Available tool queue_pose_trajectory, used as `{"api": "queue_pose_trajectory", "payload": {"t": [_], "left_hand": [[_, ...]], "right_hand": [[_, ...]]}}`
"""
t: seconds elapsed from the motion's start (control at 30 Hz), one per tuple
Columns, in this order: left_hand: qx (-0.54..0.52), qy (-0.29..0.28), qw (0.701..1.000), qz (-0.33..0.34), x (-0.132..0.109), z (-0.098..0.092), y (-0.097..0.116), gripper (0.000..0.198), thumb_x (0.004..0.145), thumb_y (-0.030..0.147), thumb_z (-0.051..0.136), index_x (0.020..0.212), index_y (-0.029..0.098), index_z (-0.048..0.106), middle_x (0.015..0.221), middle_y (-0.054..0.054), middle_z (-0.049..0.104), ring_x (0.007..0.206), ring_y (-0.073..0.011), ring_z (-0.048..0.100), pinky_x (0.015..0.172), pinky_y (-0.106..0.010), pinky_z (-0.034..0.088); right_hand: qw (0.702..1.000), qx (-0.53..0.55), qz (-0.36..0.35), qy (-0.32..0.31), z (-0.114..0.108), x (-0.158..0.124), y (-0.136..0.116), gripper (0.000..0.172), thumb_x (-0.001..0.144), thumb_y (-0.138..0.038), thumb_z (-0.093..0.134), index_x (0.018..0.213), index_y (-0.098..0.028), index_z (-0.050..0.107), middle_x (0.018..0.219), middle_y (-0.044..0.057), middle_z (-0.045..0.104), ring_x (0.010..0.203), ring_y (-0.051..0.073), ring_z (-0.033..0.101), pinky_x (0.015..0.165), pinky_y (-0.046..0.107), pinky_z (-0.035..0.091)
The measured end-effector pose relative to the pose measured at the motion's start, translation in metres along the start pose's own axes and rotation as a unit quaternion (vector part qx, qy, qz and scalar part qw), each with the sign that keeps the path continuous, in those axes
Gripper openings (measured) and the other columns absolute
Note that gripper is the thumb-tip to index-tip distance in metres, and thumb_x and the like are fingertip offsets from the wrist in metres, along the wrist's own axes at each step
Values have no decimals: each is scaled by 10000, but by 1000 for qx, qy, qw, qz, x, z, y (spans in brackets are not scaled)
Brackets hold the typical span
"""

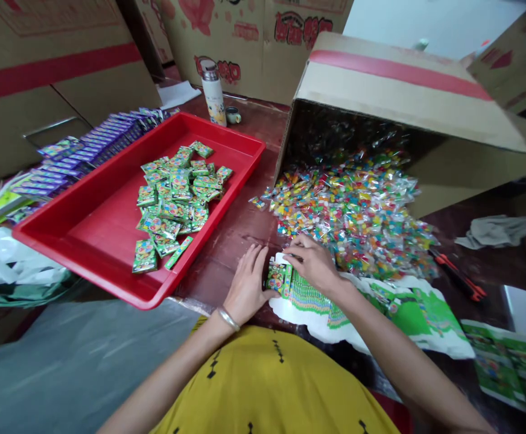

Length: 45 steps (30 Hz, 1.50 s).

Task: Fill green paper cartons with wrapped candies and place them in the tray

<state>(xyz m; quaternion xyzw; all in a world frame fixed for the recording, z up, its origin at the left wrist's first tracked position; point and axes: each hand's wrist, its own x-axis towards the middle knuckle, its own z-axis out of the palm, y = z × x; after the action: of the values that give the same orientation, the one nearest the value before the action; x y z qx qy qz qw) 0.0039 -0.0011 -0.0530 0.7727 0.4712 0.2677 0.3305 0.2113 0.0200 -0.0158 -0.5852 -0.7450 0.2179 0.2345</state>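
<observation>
Purple packets (95, 141) lie fanned in a row at far left, beside a red tray (82, 241) holding a loose heap of green boxes (177, 199), likely kept close for easy dropping-in. Next, the left hand (245, 283) rests flat and open on the surface (231, 241), steadying a stack of flat green cartons (301, 292). The right hand (313, 262) curls loosely over the stack's top edge, fingers pinching at a carton. Behind, a tipped cardboard box (403, 90) spills wrapped candies (353, 211) within reach. Farther right lie an orange-handled cutter (459, 277) and a grey cloth (493, 230), clear of the hands.
</observation>
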Motion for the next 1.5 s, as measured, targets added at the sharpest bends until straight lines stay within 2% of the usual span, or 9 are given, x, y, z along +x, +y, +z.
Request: {"api": "queue_pose_trajectory", "payload": {"t": [0.17,0.4,0.53,0.67,0.87,1.03,1.13,1.27,1.5], "left_hand": [[-254,-32,963,-85,7,-27,18,255,863,404,644,971,178,600,937,-52,654,894,-209,625,838,-346,486],[-589,-171,778,-139,15,-35,40,325,779,359,763,1001,176,612,949,-58,671,842,-174,650,783,-286,484],[-635,-159,742,-143,16,-33,40,453,793,327,754,1202,196,610,1099,-115,686,954,-235,681,869,-363,504],[-612,-161,761,-145,16,-35,39,477,773,352,773,1205,187,655,1140,-118,693,1011,-246,665,886,-350,498],[-509,-217,827,-98,14,-38,46,412,814,289,735,1207,182,672,1109,-73,703,1002,-213,635,897,-301,468],[-476,-73,871,-102,15,-31,49,281,866,323,666,1075,138,702,958,-56,716,834,-178,632,758,-264,490],[-440,30,890,-114,15,-22,51,219,821,309,716,952,133,714,914,-48,714,815,-170,633,752,-255,501],[-415,145,893,-92,14,-12,56,452,771,252,766,1192,212,607,888,-15,692,772,-144,655,698,-230,525],[-341,35,939,-37,11,-22,52,347,876,264,653,1219,233,621,1093,-64,655,847,-157,658,763,-255,534]], "right_hand": [[939,327,104,0,-26,-2,-8,172,871,-370,650,851,-200,674,770,-3,650,612,134,628,602,282,529],[946,310,70,69,-40,-10,-35,161,873,-351,654,925,-210,712,901,45,678,738,168,647,667,310,555],[982,150,-13,114,-40,-24,-45,286,914,-301,600,1185,-278,687,1004,58,622,882,189,605,809,349,504],[980,199,2,-22,-43,-30,-46,319,884,-323,644,1196,-259,626,709,-34,565,627,138,536,617,278,442],[938,314,69,-132,-55,-24,-42,245,810,-342,732,765,-207,533,615,-64,517,525,91,452,482,217,320],[919,372,103,79,-38,-29,-41,341,754,-320,795,999,-238,572,807,-23,625,702,134,583,579,230,433],[910,386,109,104,-17,-35,-44,260,791,-309,760,986,-232,607,887,9,659,804,163,626,654,257,485],[894,388,114,192,1,-36,-48,264,824,-288,726,1069,-242,636,812,-2,662,730,155,626,656,271,503],[939,263,14,220,1,-31,-41,183,879,-252,652,1061,-263,666,842,3,604,668,135,548,628,283,464]]}}
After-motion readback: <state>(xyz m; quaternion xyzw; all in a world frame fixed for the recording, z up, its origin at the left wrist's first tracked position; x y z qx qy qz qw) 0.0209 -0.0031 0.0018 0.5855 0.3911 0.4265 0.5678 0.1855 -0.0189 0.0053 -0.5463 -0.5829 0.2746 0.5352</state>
